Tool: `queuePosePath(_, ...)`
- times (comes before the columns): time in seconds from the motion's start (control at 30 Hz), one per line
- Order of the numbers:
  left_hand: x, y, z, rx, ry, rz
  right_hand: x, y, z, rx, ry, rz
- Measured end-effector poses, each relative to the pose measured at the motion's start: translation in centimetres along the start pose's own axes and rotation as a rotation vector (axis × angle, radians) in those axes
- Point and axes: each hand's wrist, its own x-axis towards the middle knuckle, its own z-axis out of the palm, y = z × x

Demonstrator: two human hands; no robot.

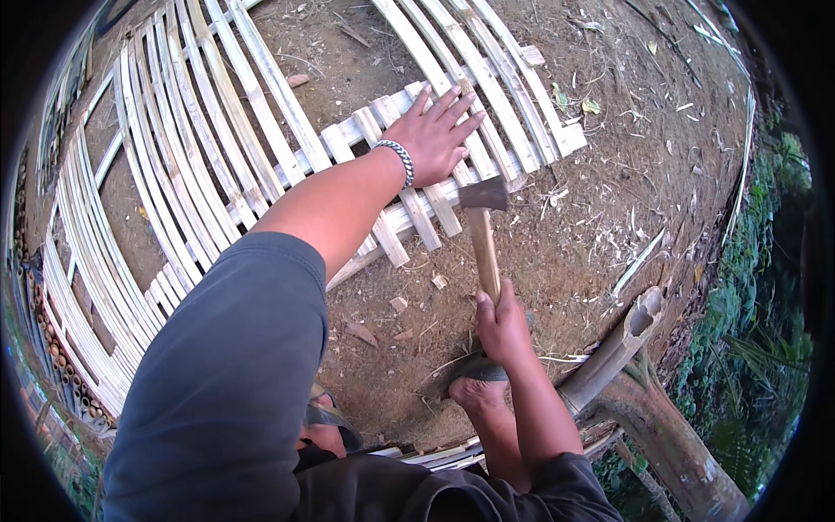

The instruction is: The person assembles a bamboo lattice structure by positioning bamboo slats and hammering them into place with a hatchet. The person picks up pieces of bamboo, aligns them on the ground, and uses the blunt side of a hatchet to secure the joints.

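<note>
My left hand (pixel 432 139) lies flat with spread fingers on a row of pale split-bamboo slats (pixel 509 96). Beneath it, short slats (pixel 423 219) cross a rail of the frame and stick out toward me. My right hand (pixel 504 322) is wrapped round the wooden handle (pixel 484 248) of a hatchet. Its dark metal head (pixel 484 194) is up beside the near edge of the slats, right of my left hand. Whether the head touches the wood I cannot tell. The slat ends under my left palm are hidden.
More slatted bamboo panels (pixel 187 113) spread to the left. A thick hollow bamboo stem (pixel 613 348) and a tree trunk (pixel 674 435) stand at the lower right. Wood chips (pixel 439 281) litter the brown dirt. Green plants (pixel 748 304) edge the right side. My sandalled feet are below.
</note>
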Motion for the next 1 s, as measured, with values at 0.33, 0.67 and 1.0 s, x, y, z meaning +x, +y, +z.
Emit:
queuePosePath(0.33,-0.4,0.2,0.6,-0.004,0.021,-0.017,-2.2,-2.6,1.2,-0.062,-0.037,0.066)
queuePosePath(0.67,-0.5,0.3,0.3,-0.016,0.025,-0.026,-1.2,-1.6,1.2,0.120,-0.037,0.009)
queuePosePath(1.0,-0.4,0.1,0.6,-0.003,0.014,-0.035,-0.5,-3.1,-0.1,0.127,-0.185,0.131)
